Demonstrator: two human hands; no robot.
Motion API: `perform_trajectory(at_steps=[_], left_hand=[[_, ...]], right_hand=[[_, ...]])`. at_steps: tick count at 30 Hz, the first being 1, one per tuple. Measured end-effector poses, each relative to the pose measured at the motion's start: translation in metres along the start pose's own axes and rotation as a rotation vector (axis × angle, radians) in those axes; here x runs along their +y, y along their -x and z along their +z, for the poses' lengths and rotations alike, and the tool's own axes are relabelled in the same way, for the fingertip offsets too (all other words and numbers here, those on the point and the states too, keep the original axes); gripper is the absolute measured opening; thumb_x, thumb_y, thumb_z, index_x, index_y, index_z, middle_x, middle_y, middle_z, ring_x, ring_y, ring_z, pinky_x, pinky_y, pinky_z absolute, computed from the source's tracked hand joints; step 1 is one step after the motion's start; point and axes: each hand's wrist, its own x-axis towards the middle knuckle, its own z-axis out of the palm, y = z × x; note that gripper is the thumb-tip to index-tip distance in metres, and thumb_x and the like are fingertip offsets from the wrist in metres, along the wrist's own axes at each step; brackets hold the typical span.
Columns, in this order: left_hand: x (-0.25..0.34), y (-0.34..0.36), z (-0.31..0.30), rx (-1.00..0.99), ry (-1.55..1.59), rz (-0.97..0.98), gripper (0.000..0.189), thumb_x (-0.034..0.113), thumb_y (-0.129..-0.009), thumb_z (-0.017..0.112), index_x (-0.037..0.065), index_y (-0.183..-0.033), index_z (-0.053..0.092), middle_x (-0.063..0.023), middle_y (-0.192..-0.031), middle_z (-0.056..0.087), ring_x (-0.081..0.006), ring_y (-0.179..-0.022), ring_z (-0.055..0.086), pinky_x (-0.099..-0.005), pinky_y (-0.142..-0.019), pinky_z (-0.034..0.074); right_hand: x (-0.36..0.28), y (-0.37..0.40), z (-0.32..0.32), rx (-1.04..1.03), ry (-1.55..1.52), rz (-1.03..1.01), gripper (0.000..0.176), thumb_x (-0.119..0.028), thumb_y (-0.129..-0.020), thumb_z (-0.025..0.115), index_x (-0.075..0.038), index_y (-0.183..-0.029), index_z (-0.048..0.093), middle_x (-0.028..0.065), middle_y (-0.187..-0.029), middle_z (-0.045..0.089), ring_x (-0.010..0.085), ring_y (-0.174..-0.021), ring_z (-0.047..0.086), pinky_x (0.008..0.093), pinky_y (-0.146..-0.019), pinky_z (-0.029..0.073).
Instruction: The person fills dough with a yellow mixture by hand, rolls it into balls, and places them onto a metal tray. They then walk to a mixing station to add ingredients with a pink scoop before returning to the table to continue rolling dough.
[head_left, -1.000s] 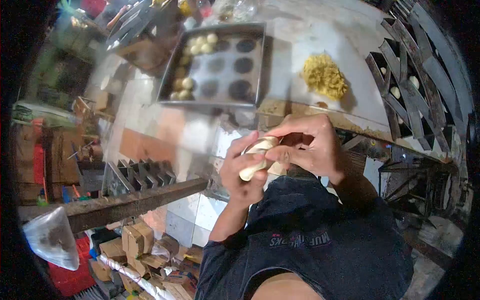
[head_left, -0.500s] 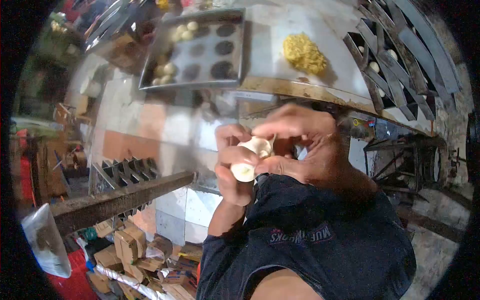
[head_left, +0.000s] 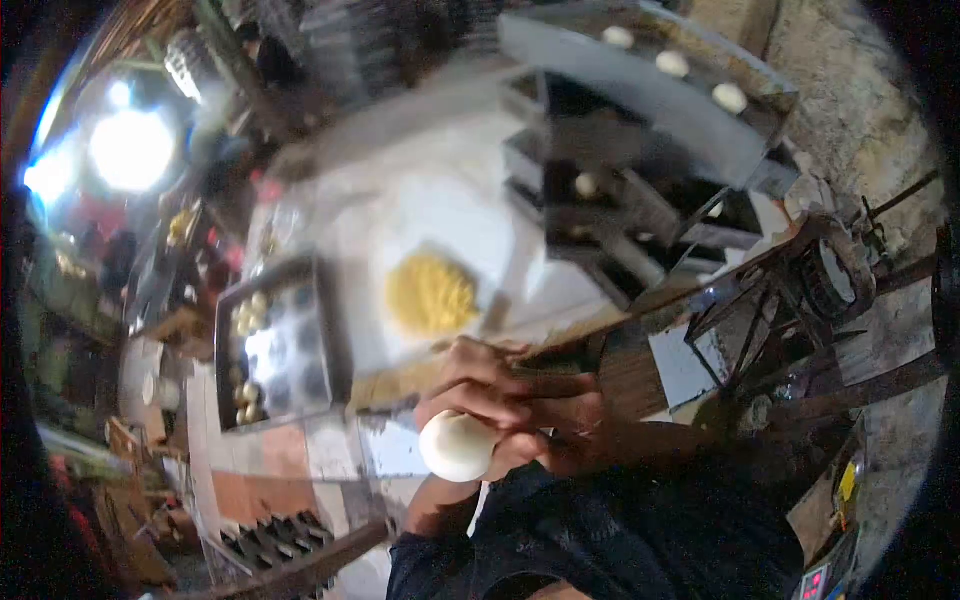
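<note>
A smooth, white, rounded piece of dough [head_left: 457,447] bulges out at the near left side of my two hands, just in front of my chest. My left hand [head_left: 465,395] is closed around it, its forearm rising from below. My right hand [head_left: 565,410] presses in from the right with curled fingers, its thumb side against the dough. Where the hands meet, the inner fingers and the far side of the dough are hidden. Beyond them a heap of yellow, mashed-looking filling [head_left: 432,293] lies on the pale worktop [head_left: 380,220].
To the left, a dark-rimmed metal tray [head_left: 335,330] holds several small dough balls along one side. Stacked metal trays [head_left: 620,80] with white dough balls stand at the back right. A metal frame stand [head_left: 820,280] is at the right, and a bright lamp [head_left: 130,150] glares far left.
My view has swung to the right, bringing the stacked trays closer. The dough, irregular and pinched between my fingers before, now shows a smooth round face, and my hands are closed tighter together.
</note>
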Motion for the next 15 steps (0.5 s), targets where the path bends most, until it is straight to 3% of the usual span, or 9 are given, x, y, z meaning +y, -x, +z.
perform_trajectory(at_steps=[2,4,5,6,9,10,13,14,15], left_hand=[[-0.025,-0.021,0.034,0.111,-0.099,-0.014,0.026,0.019,-0.076,0.078,0.004,-0.07,0.057,-0.0084,-0.072,0.058,-0.0226,-0.067,0.058,-0.0347,-0.063,0.051],[-0.045,-0.036,0.054,-0.033,-0.36,-0.38,0.016,0.008,-0.078,0.069,0.002,-0.071,0.056,-0.0086,-0.065,0.055,-0.0203,-0.057,0.054,-0.0317,-0.052,0.044],[-0.068,-0.041,0.066,-0.238,-0.474,-0.282,0.008,0.003,-0.077,0.062,0.001,-0.071,0.057,-0.0082,-0.066,0.054,-0.0197,-0.055,0.053,-0.032,-0.048,0.04],[-0.092,-0.046,0.083,-0.241,-0.087,-0.259,0.007,0.005,-0.076,0.063,0.004,-0.074,0.057,-0.0069,-0.064,0.053,-0.0201,-0.053,0.051,-0.0324,-0.048,0.039],[-0.119,-0.052,0.143,-0.568,-0.821,0.086,0.021,0.01,-0.075,0.069,0.004,-0.09,0.056,-0.0064,-0.071,0.052,-0.0176,-0.058,0.05,-0.0309,-0.052,0.039],[-0.125,-0.059,0.156,-0.583,-0.702,0.056,0.027,0.012,-0.075,0.071,0.004,-0.096,0.055,-0.0062,-0.073,0.052,-0.0167,-0.059,0.049,-0.0304,-0.053,0.039],[-0.099,-0.119,0.175,-0.622,-0.116,-0.242,0.046,0.017,-0.074,0.077,0.005,-0.112,0.054,-0.0057,-0.081,0.051,-0.0141,-0.065,0.048,-0.029,-0.056,0.04],[-0.089,-0.138,0.174,-0.634,-0.035,-0.328,0.052,0.019,-0.074,0.079,0.005,-0.118,0.054,-0.0056,-0.083,0.051,-0.0133,-0.066,0.048,-0.0285,-0.057,0.04],[-0.084,-0.154,0.171,-0.655,0.02,-0.441,0.059,0.017,-0.073,0.08,0.006,-0.124,0.052,-0.005,-0.08,0.05,-0.0128,-0.065,0.047,-0.0284,-0.057,0.039]], right_hand=[[0.0,-0.017,-0.074,-0.271,0.351,-0.07,0.023,-0.015,-0.094,0.053,0.002,-0.108,0.059,0.0154,-0.109,0.062,0.0285,-0.099,0.063,0.0382,-0.082,0.053],[-0.013,-0.023,-0.117,-0.13,0.451,0.022,0.025,-0.016,-0.094,0.053,0.002,-0.11,0.059,0.0172,-0.113,0.059,0.031,-0.101,0.061,0.041,-0.086,0.051],[-0.02,-0.031,-0.136,-0.096,0.534,-0.066,0.026,-0.016,-0.093,0.055,0.002,-0.112,0.059,0.0185,-0.116,0.057,0.0323,-0.102,0.061,0.042,-0.086,0.051],[-0.027,-0.037,-0.154,-0.07,0.616,-0.149,0.029,-0.016,-0.092,0.057,0.002,-0.114,0.058,0.0198,-0.12,0.055,0.0336,-0.103,0.06,0.043,-0.087,0.052],[-0.029,-0.054,-0.195,-0.238,0.856,-0.337,0.033,-0.017,-0.089,0.062,0.0,-0.116,0.056,0.0185,-0.118,0.052,0.0348,-0.102,0.059,0.0443,-0.087,0.051],[-0.028,-0.058,-0.207,-0.274,1.016,-0.402,0.035,-0.018,-0.088,0.063,-0.001,-0.117,0.056,0.0175,-0.116,0.052,0.0348,-0.101,0.059,0.0451,-0.089,0.051],[-0.041,-0.094,-0.272,-0.409,0.513,-0.218,0.03,-0.015,-0.081,0.063,-0.002,-0.106,0.055,0.0177,-0.11,0.056,0.0335,-0.097,0.058,0.0423,-0.08,0.051],[-0.059,-0.107,-0.301,-0.548,0.724,-0.167,0.021,-0.017,-0.088,0.058,-0.001,-0.101,0.056,0.0169,-0.102,0.059,0.0318,-0.092,0.06,0.0406,-0.077,0.05],[-0.061,-0.113,-0.31,-0.223,0.781,-0.163,0.023,-0.023,-0.095,0.051,-0.001,-0.101,0.057,0.0145,-0.096,0.062,0.0285,-0.09,0.061,0.0384,-0.079,0.049]])
